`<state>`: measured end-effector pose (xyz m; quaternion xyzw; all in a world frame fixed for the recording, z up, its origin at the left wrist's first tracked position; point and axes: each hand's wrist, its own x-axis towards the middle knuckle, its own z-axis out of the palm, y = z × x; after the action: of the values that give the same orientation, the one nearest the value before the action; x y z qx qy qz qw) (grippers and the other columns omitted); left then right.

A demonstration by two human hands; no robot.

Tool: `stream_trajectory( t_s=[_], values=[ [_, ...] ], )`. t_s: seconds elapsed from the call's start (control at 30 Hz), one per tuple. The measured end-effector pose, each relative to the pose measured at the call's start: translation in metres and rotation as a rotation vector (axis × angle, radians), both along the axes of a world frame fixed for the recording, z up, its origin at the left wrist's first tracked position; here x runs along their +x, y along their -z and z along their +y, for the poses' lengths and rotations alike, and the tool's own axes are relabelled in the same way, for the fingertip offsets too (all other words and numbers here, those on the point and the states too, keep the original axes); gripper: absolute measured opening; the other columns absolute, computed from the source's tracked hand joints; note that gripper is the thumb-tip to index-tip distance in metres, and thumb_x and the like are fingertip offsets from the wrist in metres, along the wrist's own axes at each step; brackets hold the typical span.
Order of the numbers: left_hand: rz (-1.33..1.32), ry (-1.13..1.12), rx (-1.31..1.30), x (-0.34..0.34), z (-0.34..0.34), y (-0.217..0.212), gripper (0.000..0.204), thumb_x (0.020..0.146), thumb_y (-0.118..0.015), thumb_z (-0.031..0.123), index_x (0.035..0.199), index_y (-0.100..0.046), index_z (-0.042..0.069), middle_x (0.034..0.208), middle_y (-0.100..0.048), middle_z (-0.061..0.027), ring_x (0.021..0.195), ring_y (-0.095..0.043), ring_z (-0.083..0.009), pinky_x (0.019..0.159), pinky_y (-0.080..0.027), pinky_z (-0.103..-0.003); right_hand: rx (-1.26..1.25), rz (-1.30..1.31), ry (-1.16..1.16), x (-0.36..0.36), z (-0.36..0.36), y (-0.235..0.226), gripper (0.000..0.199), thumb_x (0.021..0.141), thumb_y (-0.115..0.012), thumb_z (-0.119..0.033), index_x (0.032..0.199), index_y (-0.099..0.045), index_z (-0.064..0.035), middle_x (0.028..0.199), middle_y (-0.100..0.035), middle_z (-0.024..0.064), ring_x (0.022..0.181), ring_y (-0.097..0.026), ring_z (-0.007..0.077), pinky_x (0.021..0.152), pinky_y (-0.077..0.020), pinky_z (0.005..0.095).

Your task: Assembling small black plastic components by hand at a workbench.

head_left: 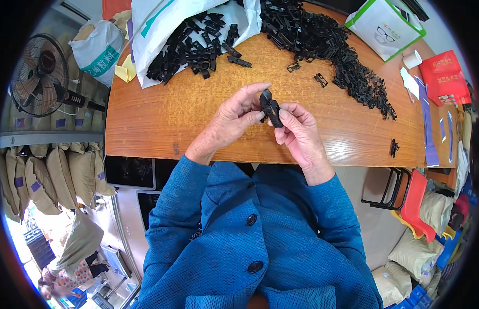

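Over the near part of the wooden table, a small black plastic clip-like part [273, 112] is pinched between my two hands. My left hand [230, 119] grips its left side with thumb and fingers, a bit of black showing at the thumb tip. The right thumb and fingers of my right hand [301, 131] close on its lower right end. Beyond my hands, long black clip-like parts [198, 49] spill from the mouth of a white bag [147, 44]. To their right lies a long heap of small black plastic pieces [322, 44].
Two loose black pieces [321, 80] lie by the heap; another black piece [394, 148] is near the table's [167, 118] right front edge. A white-green bag [386, 28], paper cup [412, 59] and red packet [445, 77] stand at far right. A fan [39, 74] is left.
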<state>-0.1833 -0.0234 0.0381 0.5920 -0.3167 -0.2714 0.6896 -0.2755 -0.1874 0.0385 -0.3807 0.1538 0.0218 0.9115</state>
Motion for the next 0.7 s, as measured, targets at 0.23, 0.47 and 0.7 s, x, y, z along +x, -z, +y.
stream_trajectory(
  t_s=[0.23, 0.47, 0.7],
  values=[
    [-0.098, -0.120, -0.059, -0.019, -0.010, 0.007, 0.058, 0.084, -0.053, -0.015, 0.134, -0.041, 0.010, 0.098, -0.056, -0.0054, 0.093, -0.060, -0.0132, 0.085, -0.051, -0.028, -0.049, 0.013, -0.004, -0.007, -0.007, 0.000, 0.012, 0.090, -0.062, -0.009, 0.100, -0.061, -0.0028, 0.082, -0.065, 0.0125, 0.053, -0.059, 0.0116, 0.047, -0.0493, 0.0220],
    [-0.169, -0.129, 0.012, -0.021, -0.018, 0.011, 0.055, 0.084, -0.054, -0.016, 0.131, -0.041, 0.009, 0.097, -0.059, -0.0078, 0.092, -0.063, -0.0152, 0.081, -0.053, -0.029, -0.147, 0.010, 0.040, -0.010, -0.011, 0.007, 0.014, 0.089, -0.064, -0.010, 0.100, -0.061, -0.0023, 0.082, -0.065, 0.0094, 0.054, -0.058, 0.0112, 0.048, -0.0490, 0.0225],
    [-0.246, -0.047, 0.528, -0.016, -0.020, -0.017, 0.039, 0.086, -0.061, -0.001, 0.121, -0.044, 0.001, 0.100, -0.062, -0.0136, 0.096, -0.063, -0.0201, 0.084, -0.051, -0.033, -0.620, 0.010, -0.039, -0.016, -0.020, 0.022, 0.010, 0.090, -0.062, -0.008, 0.097, -0.060, -0.0010, 0.076, -0.062, 0.0041, 0.055, -0.057, 0.0087, 0.050, -0.0477, 0.0218]
  ],
)
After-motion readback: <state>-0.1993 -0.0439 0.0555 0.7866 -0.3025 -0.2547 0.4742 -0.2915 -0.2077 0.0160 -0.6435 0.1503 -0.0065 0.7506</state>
